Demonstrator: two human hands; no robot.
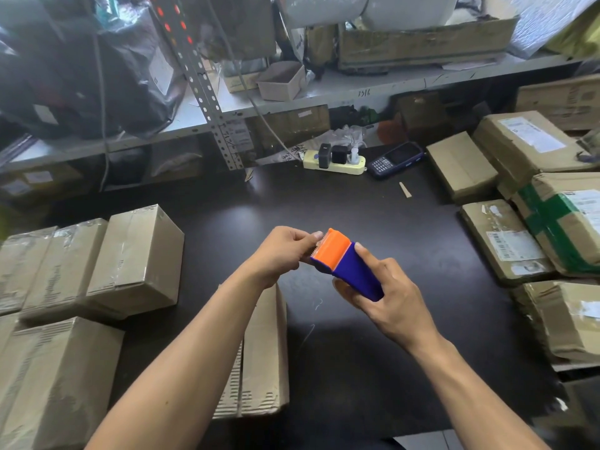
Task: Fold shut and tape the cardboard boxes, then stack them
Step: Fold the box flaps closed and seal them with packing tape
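Cardboard boxes (136, 258) on black table (341, 206)

Both my bare forearms reach forward and angle in toward each other, hands meeting in front of me. My right hand (386, 287) curls around what it holds, index finger laid straight along the top. My left hand (282, 254) seems to pinch with thumb and fingertips, wrist bent slightly.

Dark work table (373, 222), glossy, reflecting overhead light. Behind it a grey metal shelving unit (324, 95) with perforated upright (207, 102), cluttered. Yellow power strip (334, 164) and dark phone (394, 160) at table's rear edge.
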